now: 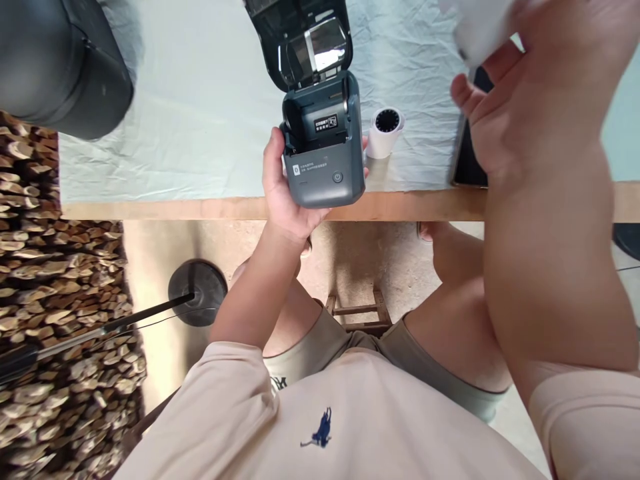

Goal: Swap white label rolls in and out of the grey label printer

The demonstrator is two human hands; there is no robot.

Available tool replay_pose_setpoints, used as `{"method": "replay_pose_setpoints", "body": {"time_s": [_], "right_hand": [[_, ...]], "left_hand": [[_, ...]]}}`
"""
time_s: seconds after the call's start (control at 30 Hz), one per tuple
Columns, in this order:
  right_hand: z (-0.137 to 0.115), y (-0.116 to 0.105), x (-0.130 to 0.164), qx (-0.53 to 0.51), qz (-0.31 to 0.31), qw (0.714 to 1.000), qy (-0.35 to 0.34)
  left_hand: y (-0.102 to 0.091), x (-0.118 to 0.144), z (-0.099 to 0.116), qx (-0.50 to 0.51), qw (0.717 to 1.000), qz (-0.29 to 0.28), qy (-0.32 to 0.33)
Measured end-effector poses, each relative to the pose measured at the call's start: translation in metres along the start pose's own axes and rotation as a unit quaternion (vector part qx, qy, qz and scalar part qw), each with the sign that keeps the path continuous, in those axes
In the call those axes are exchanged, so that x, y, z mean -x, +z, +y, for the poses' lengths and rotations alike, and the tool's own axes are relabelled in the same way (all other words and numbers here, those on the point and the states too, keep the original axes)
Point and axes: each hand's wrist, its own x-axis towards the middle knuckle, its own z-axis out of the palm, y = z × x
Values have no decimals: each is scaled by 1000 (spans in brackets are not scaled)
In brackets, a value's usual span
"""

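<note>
My left hand (285,193) grips a dark blue-grey portable label printer (325,175) from below, thumb on its left side. The printer's lid (310,50) is swung up, and its compartment shows a small label and no roll. Just right of the printer, a white paper roll (381,137) with a black core stands on the cloth. My right hand (530,87) is raised at the upper right, fingers closed around a blurred white thing (483,30) whose kind I cannot make out. Below that hand lies a flat, black-faced object (470,157), partly hidden by my wrist.
A pale cloth (190,133) covers the table, whose wooden edge (175,209) runs in front of me. A large black container-like object (65,67) stands at the upper left. Stacked firewood (50,300) and a stand's round black base (197,290) are at the left.
</note>
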Motion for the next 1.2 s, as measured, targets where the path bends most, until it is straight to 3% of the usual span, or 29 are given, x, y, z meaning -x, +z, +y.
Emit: {"method": "replay_pose_setpoints", "body": {"time_s": [0.1, 0.23, 0.3, 0.53, 0.8, 0.87, 0.97, 1.03, 1.1, 1.2], "right_hand": [[-15, 0, 1, -199, -37, 972, 118], [-25, 8, 3, -229, 1, 952, 203], [-24, 10, 4, -215, 22, 953, 212], [-18, 0, 5, -188, -91, 965, 160], [-19, 10, 2, -231, 19, 958, 169], [-22, 10, 4, -220, 2, 960, 174], [-23, 10, 5, -159, -75, 967, 184], [-22, 11, 6, -150, -78, 968, 184], [-19, 14, 7, -187, -42, 970, 149], [-16, 19, 14, -183, 8, 983, -21]], "left_hand": [[2, 0, 0, -6, 1000, 16, -1], [5, 1, 1, -9, 1000, 26, 0], [5, 1, 1, -11, 1000, 27, 0], [3, 1, 1, -11, 1000, 13, 3], [4, 0, 0, 5, 1000, -2, 4], [5, -1, 0, 5, 1000, -3, -2], [6, -2, 0, 6, 1000, 1, -6], [5, -2, -1, -1, 1000, 4, 1], [4, -2, -1, -19, 1000, 9, 6], [0, -1, 0, -56, 998, 18, 9]]}}
